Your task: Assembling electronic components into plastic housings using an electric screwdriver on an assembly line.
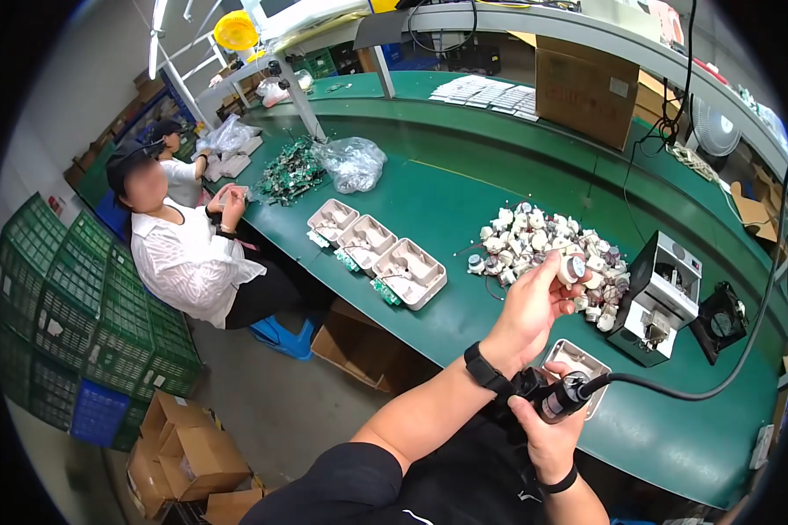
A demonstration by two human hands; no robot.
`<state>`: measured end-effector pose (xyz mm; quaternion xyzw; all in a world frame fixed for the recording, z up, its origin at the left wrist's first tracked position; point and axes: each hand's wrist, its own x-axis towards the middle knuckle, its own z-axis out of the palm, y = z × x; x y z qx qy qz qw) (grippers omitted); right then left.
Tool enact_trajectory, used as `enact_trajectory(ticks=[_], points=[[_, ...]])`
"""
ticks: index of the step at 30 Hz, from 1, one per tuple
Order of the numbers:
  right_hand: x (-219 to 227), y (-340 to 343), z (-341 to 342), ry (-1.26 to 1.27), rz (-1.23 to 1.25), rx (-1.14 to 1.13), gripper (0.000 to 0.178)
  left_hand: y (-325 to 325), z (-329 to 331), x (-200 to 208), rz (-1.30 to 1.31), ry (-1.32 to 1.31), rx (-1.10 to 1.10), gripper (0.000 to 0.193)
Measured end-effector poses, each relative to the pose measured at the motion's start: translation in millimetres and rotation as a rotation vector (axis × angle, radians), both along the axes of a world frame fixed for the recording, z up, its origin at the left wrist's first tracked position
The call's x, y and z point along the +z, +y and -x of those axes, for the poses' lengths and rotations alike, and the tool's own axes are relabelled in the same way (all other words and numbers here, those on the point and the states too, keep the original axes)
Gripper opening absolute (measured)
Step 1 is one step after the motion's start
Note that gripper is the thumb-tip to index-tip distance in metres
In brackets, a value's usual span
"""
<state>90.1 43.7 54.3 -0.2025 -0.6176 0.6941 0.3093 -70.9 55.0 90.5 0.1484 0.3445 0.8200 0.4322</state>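
My left hand (527, 313), a black band on its wrist, reaches over the near edge of the pile of small white parts (534, 234). Its fingers are closed on a small round white part (572, 269) with a silvery face. Lower down, my right hand (552, 442) grips an electric screwdriver (562, 399), from which a thick black cable (674, 389) runs right. A pale plastic housing (569, 353) lies on the green table beneath my hands, partly hidden. Farther left, three open pale housings (414, 272) stand in a row, small green circuit boards (385, 293) at their near sides.
Right of the pile stands a metal-and-black machine (661, 297), beside a black stand (720, 322). A heap of circuit boards (291, 171) and a clear plastic bag (354, 164) lie farther left. Two people (188, 245) sit at the table's left side. Crates (96, 324) and cartons (184, 451) line the floor.
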Motion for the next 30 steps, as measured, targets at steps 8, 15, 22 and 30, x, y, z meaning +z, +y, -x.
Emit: enact_trajectory(ticks=[8, 15, 22, 30], points=[[2.4, 7.2, -0.2, -0.023, 0.174, -0.011, 0.053, -1.4, -11.2, -1.2, 0.161, 1.014, 0.398, 0.038], [-0.3, 3.4, 4.2, 0.011, 0.219, -0.025, 0.051, 1.9, -1.5, 1.8, 0.183, 1.404, 0.588, 0.037], [-20.5, -15.6, 7.4, 0.104, -0.106, -0.138, 0.049, 12.3, 4.6, -18.9, 0.412, 0.991, 0.227, 0.036], [-21.6, 3.2, 9.2, 0.043, 0.123, -0.151, 0.053, 13.5, 7.5, -33.2, 0.366, 0.753, 0.044, 0.033]])
